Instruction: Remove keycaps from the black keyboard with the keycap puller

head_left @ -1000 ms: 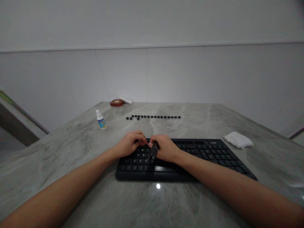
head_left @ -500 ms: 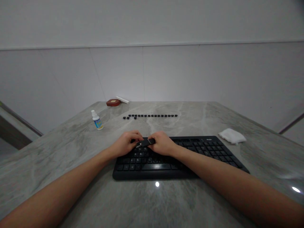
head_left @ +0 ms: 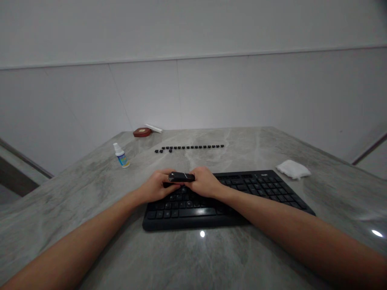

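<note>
A black keyboard [head_left: 193, 221] lies on the marbled table, and both hands work over its left half. In my right hand [head_left: 205, 182] is a small black tool [head_left: 183, 177] with a shiny metal end pointing left; the fingers are closed around its right part. My left hand [head_left: 159, 185] rests at the keyboard's upper left, thumb and fingers curled in around the metal end. What its fingertips pinch, if anything, is hidden beneath the tool. Beyond the hands, several loose black keycaps [head_left: 192, 147] form a long row, with a few more in front at its left end.
A small white spray bottle [head_left: 121, 156] with a blue and yellow label stands at left. Farther back lie a brown case [head_left: 142, 132] and a white strip [head_left: 154, 128]. A white cloth or tissue wad [head_left: 293, 169] sits by the keyboard's far right corner. A white wall borders the table.
The black tool has turned and risen slightly, its metal end now lifted toward the left fingers. My left thumb has shifted right, below the tool. The view has tilted a little.
</note>
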### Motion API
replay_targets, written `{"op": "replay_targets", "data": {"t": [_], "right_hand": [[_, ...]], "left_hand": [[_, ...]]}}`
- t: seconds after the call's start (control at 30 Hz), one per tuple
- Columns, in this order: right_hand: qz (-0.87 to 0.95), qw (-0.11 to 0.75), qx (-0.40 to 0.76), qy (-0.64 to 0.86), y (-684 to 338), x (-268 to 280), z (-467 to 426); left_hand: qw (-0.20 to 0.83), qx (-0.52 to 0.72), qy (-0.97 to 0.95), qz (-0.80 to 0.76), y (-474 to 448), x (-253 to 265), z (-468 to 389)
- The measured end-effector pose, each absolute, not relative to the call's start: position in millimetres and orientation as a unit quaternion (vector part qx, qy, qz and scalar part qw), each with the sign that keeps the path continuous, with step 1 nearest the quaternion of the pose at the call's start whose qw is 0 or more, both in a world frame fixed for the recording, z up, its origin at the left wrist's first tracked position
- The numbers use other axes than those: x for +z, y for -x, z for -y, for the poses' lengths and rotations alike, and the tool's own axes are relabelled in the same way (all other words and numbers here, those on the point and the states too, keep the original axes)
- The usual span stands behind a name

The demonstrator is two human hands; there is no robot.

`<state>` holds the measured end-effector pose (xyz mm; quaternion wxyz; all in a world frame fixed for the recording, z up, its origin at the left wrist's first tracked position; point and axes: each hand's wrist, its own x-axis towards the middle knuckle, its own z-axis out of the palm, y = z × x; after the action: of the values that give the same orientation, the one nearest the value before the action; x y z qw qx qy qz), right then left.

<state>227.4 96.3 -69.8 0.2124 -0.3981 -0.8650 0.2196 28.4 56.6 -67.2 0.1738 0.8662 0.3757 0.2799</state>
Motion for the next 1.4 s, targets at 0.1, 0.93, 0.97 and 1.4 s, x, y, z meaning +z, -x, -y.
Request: {"op": "replay_targets", "data": {"t": [0.1, 0.93, 0.97, 1.4], "right_hand": [[0.863, 0.211, 0.220, 0.403, -227, -70, -97], [0.911, 0.248, 0.078, 0.321, -229, -76, -89], [0.914, 0.244, 0.065, 0.317, -229, -77, -89], [0.931, 0.224, 0.006, 0.290, -229, -76, -85]], "left_hand": [[0.164, 0.288, -0.866, -0.375, -28, -70, -59], [0.142, 0.237, -0.908, -0.315, -26, -61, -57], [0.140, 0.238, -0.911, -0.307, -26, -61, -58], [0.113, 0.254, -0.920, -0.277, -25, -67, -62]]}}
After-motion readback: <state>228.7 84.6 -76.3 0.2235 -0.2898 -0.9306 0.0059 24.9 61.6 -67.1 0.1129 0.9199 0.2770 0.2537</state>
